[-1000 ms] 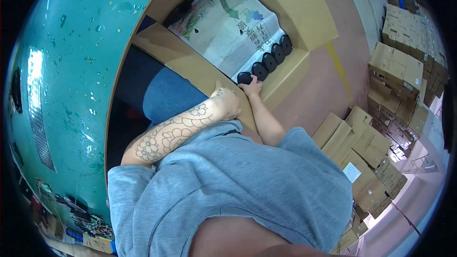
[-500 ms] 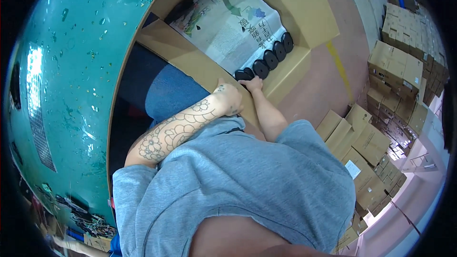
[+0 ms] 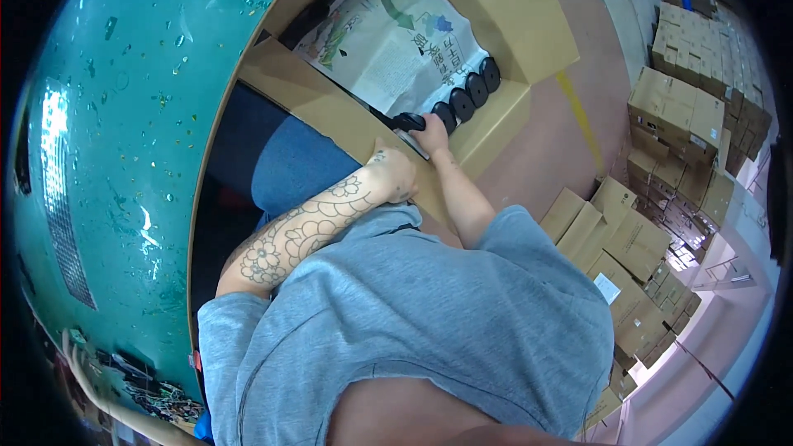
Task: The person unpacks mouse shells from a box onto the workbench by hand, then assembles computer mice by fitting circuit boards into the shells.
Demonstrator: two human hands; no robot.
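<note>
A cardboard box stands in front of me with its flaps open. In it a sheet of printed newspaper lies over the contents. Along the box's near right wall, black oval pieces stand in a row, each with a small hole in its face. My right hand reaches over the wall and is closed on a black oval piece at the near end of that row. My left hand is closed over the box's near edge, with the thumb inside and the other fingers mostly hidden.
A shiny green work table with scattered droplets and bits is on my left. At lower left another person's arm reaches over the table beside a dark tangled pile. Stacked cartons stand to the right, beyond a yellow floor line.
My right hand has shifted slightly left, and the black piece in it now leans away from the row. My left hand stays on the box edge. The other person's arm has risen.
</note>
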